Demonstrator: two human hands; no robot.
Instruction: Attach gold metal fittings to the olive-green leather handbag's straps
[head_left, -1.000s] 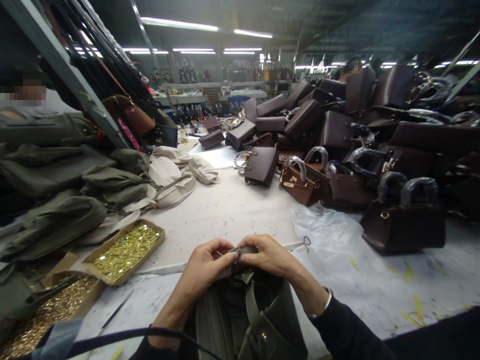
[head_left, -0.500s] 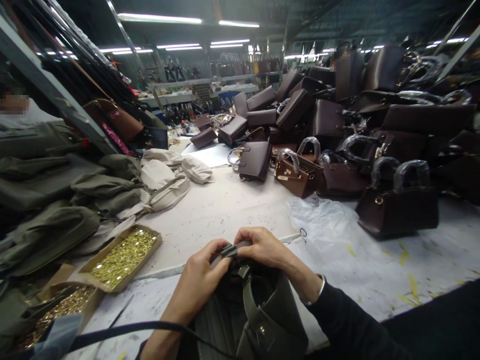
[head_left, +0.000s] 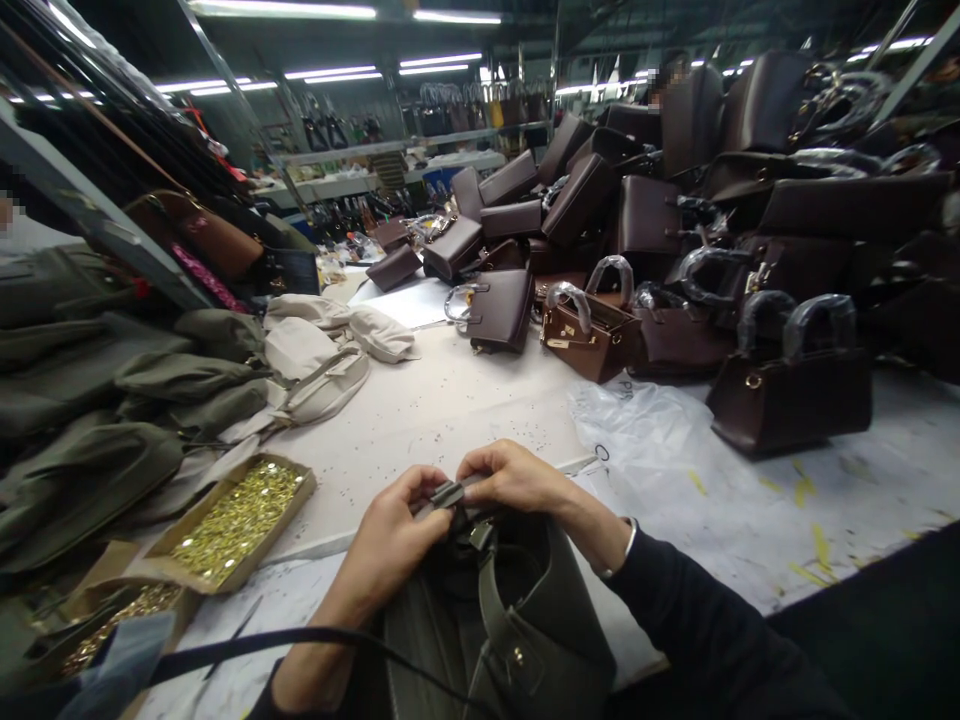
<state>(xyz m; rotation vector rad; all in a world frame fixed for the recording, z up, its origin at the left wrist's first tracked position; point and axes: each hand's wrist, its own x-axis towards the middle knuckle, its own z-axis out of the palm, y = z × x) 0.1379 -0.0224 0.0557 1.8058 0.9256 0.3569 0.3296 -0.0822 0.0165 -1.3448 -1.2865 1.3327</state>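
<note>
A dark olive-green handbag [head_left: 540,600] stands at the table's near edge, close to my body, with its top facing up. At its upper edge my left hand [head_left: 405,520] pinches a strap [head_left: 448,494] of the same colour, thumb below and fingers above. My right hand [head_left: 517,475] grips the same strap just to the right, fingertips close to those of my left hand. A short strap with a metal buckle [head_left: 481,535] hangs below them, and a small gold stud [head_left: 517,656] shows on the bag's side. The fingers partly hide the strap's end.
On the left lie a carton of gold metal pieces [head_left: 238,520], a second carton [head_left: 124,620] and olive bags [head_left: 90,480]. Beige bags [head_left: 322,370] lie beyond. Dark brown handbags [head_left: 795,390] pile up at the right, behind clear plastic [head_left: 645,430]. A black cord [head_left: 300,636] crosses low.
The view has shifted slightly, so the background sits higher and further left. Both hands keep their hold on the strap, with only slight finger movement.
</note>
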